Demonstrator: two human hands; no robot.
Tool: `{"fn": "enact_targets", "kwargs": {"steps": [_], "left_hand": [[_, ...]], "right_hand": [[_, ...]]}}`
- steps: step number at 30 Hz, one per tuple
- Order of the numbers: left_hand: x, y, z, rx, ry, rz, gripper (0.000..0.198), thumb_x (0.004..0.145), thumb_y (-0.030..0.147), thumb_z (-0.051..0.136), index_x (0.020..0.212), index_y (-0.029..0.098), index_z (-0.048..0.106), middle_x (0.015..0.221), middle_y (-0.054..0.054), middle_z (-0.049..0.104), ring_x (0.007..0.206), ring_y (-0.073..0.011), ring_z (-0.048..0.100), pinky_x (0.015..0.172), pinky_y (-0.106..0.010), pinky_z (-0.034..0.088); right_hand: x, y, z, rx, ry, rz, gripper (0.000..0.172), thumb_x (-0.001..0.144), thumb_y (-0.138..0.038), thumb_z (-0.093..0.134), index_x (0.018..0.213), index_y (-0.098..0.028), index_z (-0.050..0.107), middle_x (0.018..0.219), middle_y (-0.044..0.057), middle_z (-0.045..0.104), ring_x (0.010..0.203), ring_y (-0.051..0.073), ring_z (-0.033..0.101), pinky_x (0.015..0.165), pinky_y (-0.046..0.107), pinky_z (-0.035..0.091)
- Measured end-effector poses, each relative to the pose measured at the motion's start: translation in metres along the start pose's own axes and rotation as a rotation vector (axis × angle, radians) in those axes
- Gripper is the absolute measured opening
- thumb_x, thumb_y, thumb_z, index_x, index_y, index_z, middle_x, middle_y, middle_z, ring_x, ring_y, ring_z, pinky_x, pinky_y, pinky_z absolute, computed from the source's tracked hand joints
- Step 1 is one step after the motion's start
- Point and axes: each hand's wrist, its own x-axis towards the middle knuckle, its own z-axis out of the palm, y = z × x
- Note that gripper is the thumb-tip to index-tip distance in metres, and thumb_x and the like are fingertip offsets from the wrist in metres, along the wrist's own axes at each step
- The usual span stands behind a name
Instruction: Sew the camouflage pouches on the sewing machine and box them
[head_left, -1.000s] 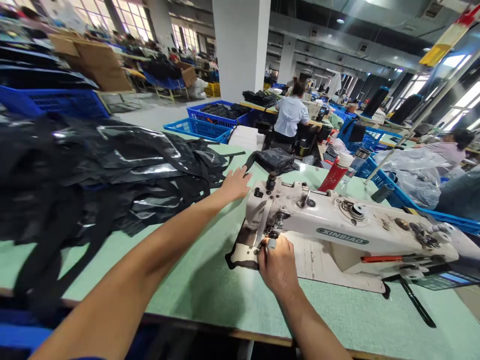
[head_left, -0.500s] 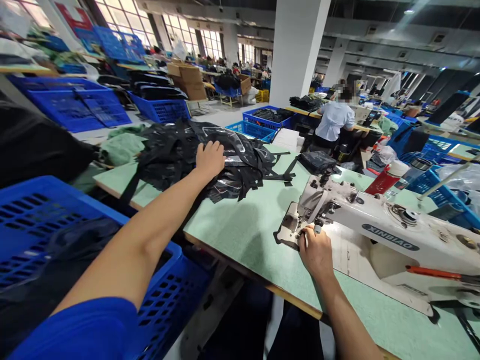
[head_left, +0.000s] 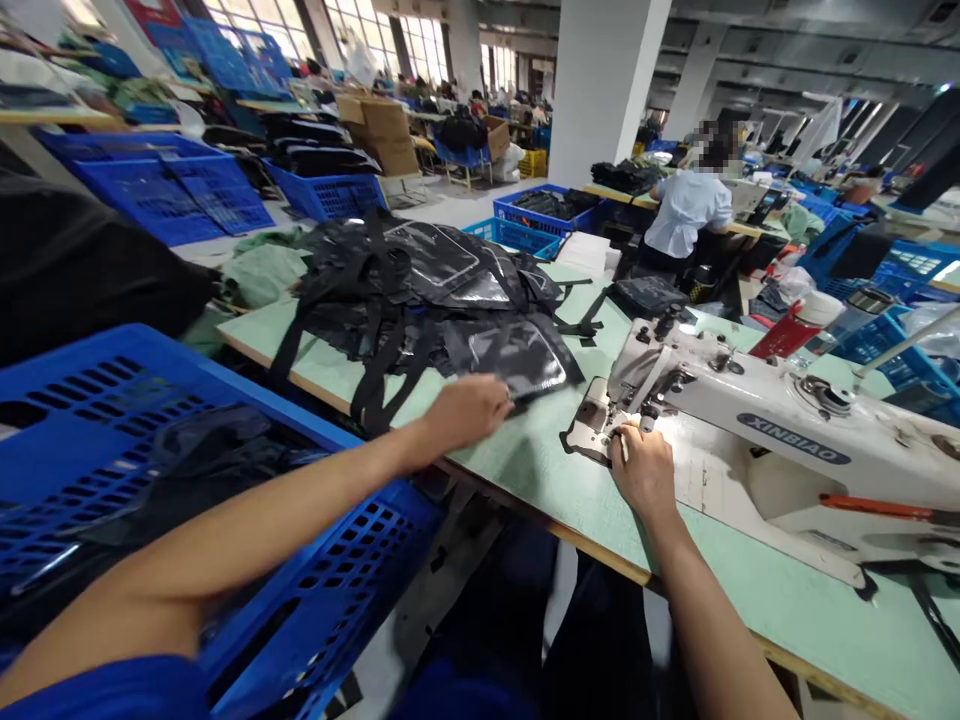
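My left hand (head_left: 472, 410) is closed on the near edge of a black bag piece with a clear plastic window (head_left: 517, 365), which lies at the front of a heap of similar black pieces and straps (head_left: 405, 290) on the green table (head_left: 525, 470). My right hand (head_left: 641, 470) rests closed at the needle end of a white sewing machine (head_left: 757, 440), with a small white tool held in its fingers.
A blue plastic crate (head_left: 187, 480) with dark fabric stands at my left, below the table edge. A red bottle (head_left: 787, 330) stands behind the machine. More blue crates and cardboard boxes fill the back. A person in a pale shirt (head_left: 686, 215) sits at a far table.
My left hand has come off the top of the black heap and pulled one windowed piece toward the table's near edge. My right hand has stayed at the machine.
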Motion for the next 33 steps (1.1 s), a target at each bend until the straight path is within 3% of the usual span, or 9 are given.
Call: {"fn": "enact_targets", "kwargs": {"steps": [3,6,9,14,20,24,28,31,33], "left_hand": [[-0.059,0.045,0.019,-0.063,-0.051,0.196,0.03,0.119,0.04,0.072,0.134,0.02,0.089,0.138,-0.014,0.089,0.128,-0.0323,0.084,0.107,-0.042,0.067],[-0.083,0.06,0.026,-0.087,0.012,0.3,0.035,0.124,0.044,0.067,0.142,0.021,0.086,0.149,-0.018,0.084,0.134,-0.0372,0.083,0.111,-0.05,0.069],[-0.08,0.058,0.027,-0.135,0.085,0.316,0.038,0.126,0.051,0.065,0.127,0.02,0.087,0.14,-0.018,0.085,0.125,-0.0365,0.085,0.105,-0.051,0.07],[-0.067,0.047,0.029,-0.162,0.169,0.283,0.039,0.128,0.046,0.063,0.1,0.021,0.076,0.113,-0.011,0.086,0.101,-0.0312,0.084,0.092,-0.046,0.069],[-0.068,0.027,0.045,-0.269,0.18,0.258,0.027,0.127,0.037,0.061,0.117,0.024,0.081,0.13,-0.01,0.09,0.117,-0.0328,0.088,0.125,-0.058,0.065],[-0.058,0.019,0.055,-0.271,0.144,0.236,0.031,0.127,0.037,0.056,0.126,0.024,0.085,0.139,-0.013,0.09,0.132,-0.037,0.087,0.13,-0.065,0.063],[-0.056,0.043,0.025,-0.35,0.111,0.3,0.037,0.126,0.036,0.057,0.145,0.023,0.086,0.148,-0.015,0.088,0.141,-0.0366,0.085,0.135,-0.064,0.062],[-0.078,0.083,-0.023,-0.557,0.055,0.406,0.045,0.126,0.032,0.058,0.167,0.026,0.075,0.161,-0.012,0.083,0.147,-0.0305,0.082,0.133,-0.047,0.066],[-0.095,0.109,-0.054,-0.694,-0.067,0.462,0.046,0.128,0.037,0.057,0.17,0.032,0.073,0.159,-0.009,0.084,0.146,-0.028,0.082,0.126,-0.041,0.07]], "right_hand": [[0.001,0.0,-0.005,0.022,-0.006,0.009,0.03,0.122,-0.028,0.059,0.125,-0.019,0.087,0.107,0.014,0.085,0.105,0.034,0.072,0.094,0.042,0.047],[-0.001,-0.003,-0.012,0.103,0.01,-0.07,0.029,0.124,-0.033,0.061,0.13,-0.02,0.087,0.126,0.015,0.09,0.112,0.033,0.078,0.102,0.045,0.054],[-0.003,-0.008,-0.019,0.188,-0.047,-0.241,0.024,0.125,-0.037,0.069,0.121,-0.025,0.089,0.135,0.011,0.092,0.119,0.03,0.082,0.109,0.045,0.057],[-0.008,-0.01,-0.023,0.198,-0.095,-0.336,0.047,0.126,-0.041,0.07,0.084,-0.025,0.084,0.092,0.005,0.089,0.086,0.023,0.078,0.09,0.039,0.056],[-0.012,-0.006,-0.019,0.175,0.026,-0.418,0.064,0.126,-0.048,0.07,0.067,-0.025,0.071,0.066,0.0,0.068,0.066,0.018,0.062,0.074,0.035,0.048],[-0.008,-0.007,-0.018,0.127,0.146,-0.357,0.067,0.128,-0.045,0.067,0.063,-0.026,0.063,0.063,0.0,0.066,0.063,0.018,0.059,0.071,0.036,0.045],[-0.009,-0.008,-0.033,0.217,0.295,-0.302,0.066,0.13,-0.041,0.06,0.066,-0.026,0.067,0.064,0.001,0.073,0.062,0.018,0.066,0.07,0.036,0.049],[-0.03,-0.009,-0.059,0.343,0.38,-0.142,0.066,0.131,-0.045,0.057,0.07,-0.027,0.074,0.067,0.003,0.079,0.065,0.019,0.076,0.072,0.035,0.057],[-0.055,-0.01,-0.082,0.41,0.42,-0.002,0.064,0.13,-0.051,0.058,0.074,-0.027,0.08,0.074,0.005,0.084,0.069,0.021,0.081,0.074,0.036,0.062]]}}
